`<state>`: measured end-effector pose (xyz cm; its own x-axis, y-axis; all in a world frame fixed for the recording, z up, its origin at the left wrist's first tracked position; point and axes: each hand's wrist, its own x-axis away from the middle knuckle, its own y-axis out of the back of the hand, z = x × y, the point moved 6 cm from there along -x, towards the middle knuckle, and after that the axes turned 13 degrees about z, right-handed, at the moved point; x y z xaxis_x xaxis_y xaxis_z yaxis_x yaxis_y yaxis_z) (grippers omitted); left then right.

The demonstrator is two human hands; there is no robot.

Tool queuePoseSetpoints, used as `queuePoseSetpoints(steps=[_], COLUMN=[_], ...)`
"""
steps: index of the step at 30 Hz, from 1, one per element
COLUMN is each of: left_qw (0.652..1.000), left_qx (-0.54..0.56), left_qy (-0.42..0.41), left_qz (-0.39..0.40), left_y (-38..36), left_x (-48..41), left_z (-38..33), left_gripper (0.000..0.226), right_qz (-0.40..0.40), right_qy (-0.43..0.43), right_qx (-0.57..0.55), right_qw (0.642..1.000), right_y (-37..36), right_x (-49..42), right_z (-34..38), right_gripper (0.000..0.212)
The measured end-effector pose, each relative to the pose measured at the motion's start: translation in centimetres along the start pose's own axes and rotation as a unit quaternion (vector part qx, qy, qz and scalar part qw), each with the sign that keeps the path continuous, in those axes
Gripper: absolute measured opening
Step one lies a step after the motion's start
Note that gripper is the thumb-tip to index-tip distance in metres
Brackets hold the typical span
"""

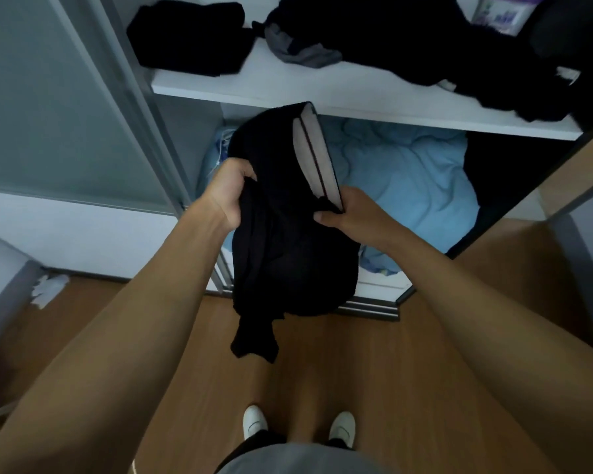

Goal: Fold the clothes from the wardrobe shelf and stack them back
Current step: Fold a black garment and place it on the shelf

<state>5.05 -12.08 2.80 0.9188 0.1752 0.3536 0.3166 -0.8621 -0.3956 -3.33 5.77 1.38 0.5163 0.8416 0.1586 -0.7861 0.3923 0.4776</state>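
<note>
- The fingers (244,172) of the left hand (230,191) are curled tight round a bunch of the black garment (288,254). The right hand (351,213) pinches its pale striped band between thumb and fingers.
- The black garment hangs in the air between the two hands, in front of the open wardrobe. A loose end dangles toward the wooden floor (408,354).
- It is not folded yet. This looks like the start of a fold, with the person finding the edges.
- Next, the hands likely need to pull apart so the cloth hangs flat, then bring one side over the other. A bunched grip could leave lumps.
- Behind the garment, low in the wardrobe, lies blue bedding (408,179).
- Higher and farther back is the white shelf (322,87). On its left sits a folded black pile (189,39). Beside it lies a grey cloth (302,53). A big black heap (425,42) waits on the right, not folded.
</note>
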Motion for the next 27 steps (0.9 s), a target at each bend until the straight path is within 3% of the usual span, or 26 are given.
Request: queuePoseSetpoints(steps=[2,5,7,9,11,14,16,18,20,22,24,27], left_qw=[0.998,0.977,0.954,0.936,0.904,0.796,0.718,0.667,0.653,0.664,0.663,0.628], left_qx=[-0.031,-0.178,-0.279,-0.342,-0.425,-0.571,-0.646,-0.699,-0.709,-0.690,-0.689,-0.715], left_qy=[-0.003,-0.002,0.018,0.007,-0.052,-0.077,-0.055,-0.077,-0.116,-0.120,-0.080,-0.027], left_qz=[-0.054,-0.118,-0.105,-0.084,-0.017,0.186,0.253,0.246,0.240,0.263,0.283,0.306], left_y=[1.9,4.9,5.7,5.8,4.2,-0.5,-2.8,-4.3,-5.8,-7.0,-7.8,-8.6], left_x=[-0.4,-0.8,-1.3,-1.9,-2.3,-2.7,-3.0,-3.8,-4.3,-4.7,-4.8,-5.1], left_z=[0.1,0.6,1.6,2.0,1.2,1.2,2.3,2.5,1.7,1.1,1.1,2.4], left_gripper=[0.016,0.022,0.031,0.057,0.081,0.095,0.094,0.088,0.082,0.081,0.076,0.052], right_qz=[0.003,0.015,0.058,0.109,0.149,0.170,0.169,0.174,0.193,0.189,0.171,0.155], right_qy=[0.010,0.009,-0.001,-0.017,-0.050,-0.068,-0.055,-0.055,-0.056,-0.058,-0.075,-0.107], right_qx=[-0.024,-0.006,0.054,0.134,0.210,0.272,0.284,0.299,0.306,0.304,0.290,0.288], right_qw=[1.000,1.000,0.997,0.985,0.965,0.945,0.942,0.937,0.931,0.932,0.939,0.939], right_y=[0.2,0.8,1.1,1.0,0.8,0.9,1.3,1.6,1.8,2.4,3.2,4.0], right_x=[0.5,1.1,1.1,0.7,0.2,-0.5,-0.7,-0.7,-0.4,0.1,0.6,1.3], right_z=[0.3,0.9,1.6,2.0,2.0,2.3,2.7,3.1,3.2,3.3,3.1,2.4], right_gripper=[0.032,0.035,0.039,0.038,0.042,0.039,0.015,0.007,0.019,0.033,0.034,0.031])
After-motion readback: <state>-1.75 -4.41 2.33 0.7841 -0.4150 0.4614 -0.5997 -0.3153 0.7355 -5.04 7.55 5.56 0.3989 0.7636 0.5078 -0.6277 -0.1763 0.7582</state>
